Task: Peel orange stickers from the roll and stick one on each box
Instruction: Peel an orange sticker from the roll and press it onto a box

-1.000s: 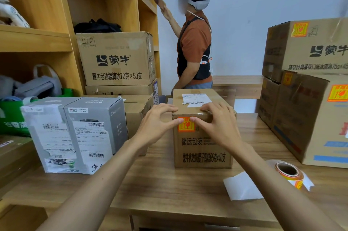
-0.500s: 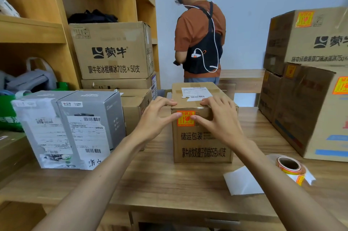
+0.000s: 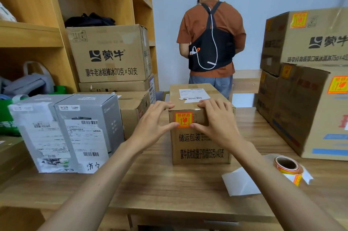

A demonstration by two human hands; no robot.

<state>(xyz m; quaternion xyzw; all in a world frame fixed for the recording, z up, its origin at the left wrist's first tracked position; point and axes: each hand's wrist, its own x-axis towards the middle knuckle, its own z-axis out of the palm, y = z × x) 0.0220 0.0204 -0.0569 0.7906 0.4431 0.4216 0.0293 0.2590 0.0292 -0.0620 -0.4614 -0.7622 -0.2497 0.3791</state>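
Head view looks down on a wooden table (image 3: 169, 189) with a small cardboard box (image 3: 200, 142) standing upright at its middle. An orange sticker (image 3: 183, 119) sits high on the near face of that box, just under the top edge. Both hands are on the box. The left hand (image 3: 153, 123) has its fingers spread over the top left corner and its thumb pressed at the sticker's lower left edge; the right hand (image 3: 218, 123) mirrors it, fingers splayed flat across the top, thumb touching the sticker's lower right edge. Neither hand grips anything — the fingers lie open and wide, which probably steadies the box while the thumbs rub the sticker down so its edges bond.

At the right, near the table's front edge, the sticker roll (image 3: 288, 169) lies with its core facing up and a strip of white backing paper (image 3: 241, 183) trailing from it, within easy reach of the right hand for the next peel.

Big boxes (image 3: 308, 102) stacked at the right already carry orange stickers. The grey boxes (image 3: 71, 133) at the left and the brown carton (image 3: 111, 52) behind them show none on the faces visible — likely candidates for later.

A person in an orange shirt (image 3: 211, 42) stands beyond the table, back turned.
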